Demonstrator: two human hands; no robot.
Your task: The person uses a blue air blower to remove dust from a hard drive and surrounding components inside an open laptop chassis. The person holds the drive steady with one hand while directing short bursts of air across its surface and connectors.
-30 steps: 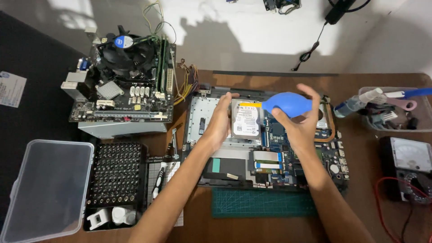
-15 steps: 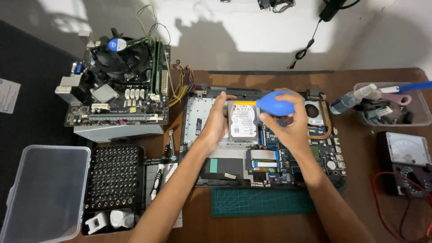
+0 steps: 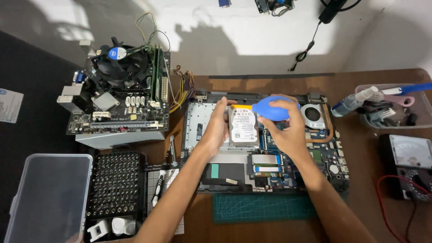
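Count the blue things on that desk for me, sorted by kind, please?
Rubber air blower squeezed in the right hand: 1
Round sticker on the cooling fan: 1
Handle in the clear tub: 1
Total: 3

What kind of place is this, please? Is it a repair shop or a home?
It looks like an electronics repair bench, though home or shop cannot be told. An opened laptop lies on the wooden table, a bare motherboard stands beside it, and a screwdriver bit set and a meter are nearby.
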